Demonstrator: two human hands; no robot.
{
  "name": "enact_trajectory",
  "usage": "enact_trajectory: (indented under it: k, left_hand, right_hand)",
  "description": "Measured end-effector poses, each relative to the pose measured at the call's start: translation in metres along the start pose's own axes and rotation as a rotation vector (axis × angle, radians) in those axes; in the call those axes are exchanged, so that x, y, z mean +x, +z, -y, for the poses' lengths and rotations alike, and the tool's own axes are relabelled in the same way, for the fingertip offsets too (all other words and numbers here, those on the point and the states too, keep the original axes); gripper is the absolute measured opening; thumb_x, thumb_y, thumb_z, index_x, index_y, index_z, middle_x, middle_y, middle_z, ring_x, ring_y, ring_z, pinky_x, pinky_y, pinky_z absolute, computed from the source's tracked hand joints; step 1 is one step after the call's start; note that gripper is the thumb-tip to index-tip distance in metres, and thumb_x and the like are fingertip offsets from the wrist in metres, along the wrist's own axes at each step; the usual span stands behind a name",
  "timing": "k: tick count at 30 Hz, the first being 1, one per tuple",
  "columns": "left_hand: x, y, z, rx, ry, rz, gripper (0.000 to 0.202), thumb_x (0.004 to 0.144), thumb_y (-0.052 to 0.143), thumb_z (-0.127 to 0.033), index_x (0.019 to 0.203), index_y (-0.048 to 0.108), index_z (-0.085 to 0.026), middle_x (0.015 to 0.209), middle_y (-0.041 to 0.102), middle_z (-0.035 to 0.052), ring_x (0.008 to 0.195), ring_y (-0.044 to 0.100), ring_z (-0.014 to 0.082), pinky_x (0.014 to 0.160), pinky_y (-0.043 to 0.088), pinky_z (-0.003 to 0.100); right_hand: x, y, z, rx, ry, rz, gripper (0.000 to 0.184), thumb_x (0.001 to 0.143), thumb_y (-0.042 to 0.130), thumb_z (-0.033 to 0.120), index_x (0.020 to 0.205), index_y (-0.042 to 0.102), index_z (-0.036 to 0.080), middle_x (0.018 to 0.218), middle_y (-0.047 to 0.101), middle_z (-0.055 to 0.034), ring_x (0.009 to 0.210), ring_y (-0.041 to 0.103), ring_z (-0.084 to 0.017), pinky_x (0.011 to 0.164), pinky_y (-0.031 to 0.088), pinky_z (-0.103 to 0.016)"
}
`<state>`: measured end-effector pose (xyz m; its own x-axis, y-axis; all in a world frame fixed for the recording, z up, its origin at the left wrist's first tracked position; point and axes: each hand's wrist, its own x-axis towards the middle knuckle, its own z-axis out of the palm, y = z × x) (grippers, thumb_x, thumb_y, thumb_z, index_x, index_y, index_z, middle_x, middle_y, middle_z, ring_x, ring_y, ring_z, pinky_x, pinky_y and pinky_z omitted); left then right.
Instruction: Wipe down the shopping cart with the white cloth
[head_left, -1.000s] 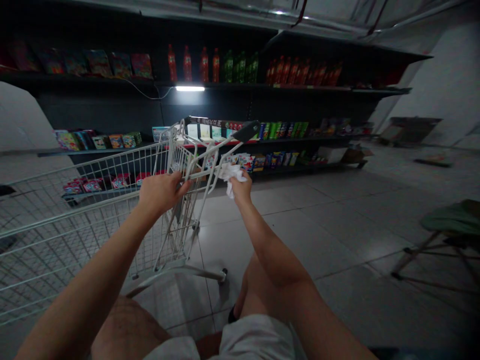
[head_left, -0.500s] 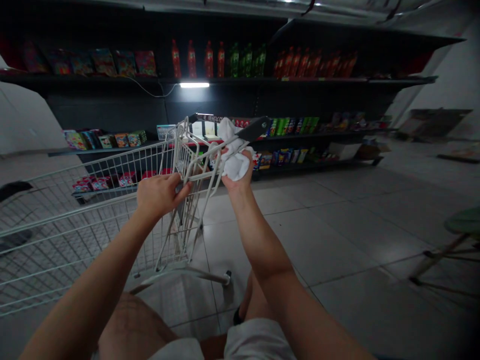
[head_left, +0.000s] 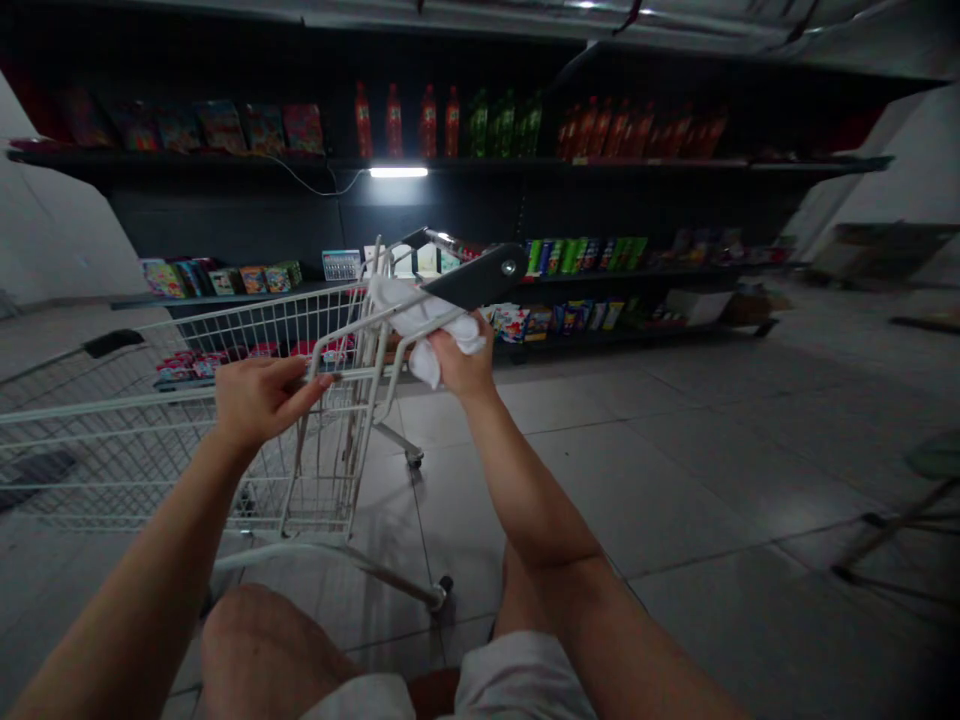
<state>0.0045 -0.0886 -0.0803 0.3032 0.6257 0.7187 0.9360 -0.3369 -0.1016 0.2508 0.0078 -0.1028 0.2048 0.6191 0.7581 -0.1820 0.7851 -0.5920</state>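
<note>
A wire shopping cart (head_left: 315, 440) stands before me and to the left, its handle end toward the middle of the view. My left hand (head_left: 259, 400) is closed around the cart's upper side rail, thumb along the wire. My right hand (head_left: 465, 360) is closed on a white cloth (head_left: 424, 315), which lies against the frame wires under the handle. Just above the cloth is the cart's dark grey handle bracket (head_left: 480, 280). The cloth hides part of the wires and some of my right fingers.
Dark store shelving (head_left: 435, 210) runs along the back, holding bottles (head_left: 427, 120), cans and packets. A lit tube lamp (head_left: 399, 172) hangs under the upper shelf. At the right stands a stool (head_left: 930, 470) on the tiled floor (head_left: 637, 480).
My right hand has moved the cloth left and slightly down along the cart frame. The cart has turned a little, and my left hand now appears further left.
</note>
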Motion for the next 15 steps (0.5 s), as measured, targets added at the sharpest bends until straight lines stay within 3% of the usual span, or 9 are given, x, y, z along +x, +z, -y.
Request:
enact_trajectory:
  k: [2, 4, 8, 10, 13, 15]
  left_hand:
    - [-0.004, -0.003, 0.009, -0.064, -0.012, -0.003, 0.051, 0.09, 0.042, -0.058, 0.054, 0.045, -0.021, 0.05, 0.044, 0.0006, 0.052, 0.045, 0.0137, 0.053, 0.027, 0.029]
    - [-0.006, -0.004, 0.016, -0.119, -0.019, -0.017, 0.05, 0.09, 0.042, -0.056, 0.055, 0.046, -0.021, 0.05, 0.042, -0.0006, 0.051, 0.042, 0.0125, 0.053, 0.027, 0.028]
    - [-0.006, -0.001, 0.027, -0.205, 0.017, -0.061, 0.054, 0.089, 0.045, -0.057, 0.051, 0.037, -0.02, 0.048, 0.035, -0.0019, 0.048, 0.036, 0.0107, 0.051, 0.025, 0.028]
    - [-0.006, 0.002, 0.034, -0.235, 0.03, -0.048, 0.052, 0.089, 0.044, -0.057, 0.052, 0.041, -0.02, 0.05, 0.036, -0.0018, 0.049, 0.037, 0.0111, 0.052, 0.027, 0.028]
    - [-0.004, 0.007, 0.044, -0.263, 0.025, -0.002, 0.051, 0.09, 0.043, -0.058, 0.055, 0.044, -0.021, 0.051, 0.039, -0.0013, 0.051, 0.039, 0.0117, 0.054, 0.031, 0.029]
    - [-0.001, 0.01, 0.046, -0.269, 0.005, -0.026, 0.049, 0.092, 0.039, -0.058, 0.061, 0.048, -0.021, 0.054, 0.044, -0.0001, 0.053, 0.043, 0.0131, 0.055, 0.034, 0.03]
  right_hand:
    - [0.012, 0.012, 0.001, -0.11, -0.087, -0.019, 0.01, 0.072, 0.066, 0.026, 0.074, 0.057, 0.023, 0.079, 0.063, 0.0004, 0.086, 0.063, -0.017, 0.086, 0.057, -0.034]
    - [0.026, 0.027, 0.002, -0.154, -0.132, 0.086, 0.008, 0.073, 0.066, 0.024, 0.074, 0.059, 0.023, 0.079, 0.063, 0.0007, 0.091, 0.063, -0.016, 0.092, 0.056, -0.034]
    - [0.053, 0.052, 0.01, -0.091, -0.13, 0.57, 0.01, 0.077, 0.067, 0.032, 0.079, 0.062, 0.023, 0.08, 0.064, 0.0027, 0.087, 0.063, -0.014, 0.089, 0.057, -0.032]
    - [0.07, 0.056, 0.013, -0.068, -0.073, 0.727, 0.013, 0.077, 0.069, 0.033, 0.077, 0.063, 0.021, 0.076, 0.062, 0.0034, 0.08, 0.062, -0.013, 0.082, 0.058, -0.031]
    - [0.091, 0.057, 0.011, -0.141, -0.047, 0.8, 0.014, 0.075, 0.072, 0.027, 0.069, 0.063, 0.019, 0.072, 0.062, 0.0031, 0.077, 0.06, -0.013, 0.082, 0.057, -0.031]
    - [0.094, 0.059, 0.002, -0.208, -0.08, 0.728, 0.011, 0.072, 0.074, 0.023, 0.068, 0.065, 0.019, 0.072, 0.064, 0.0024, 0.077, 0.061, -0.013, 0.085, 0.056, -0.031]
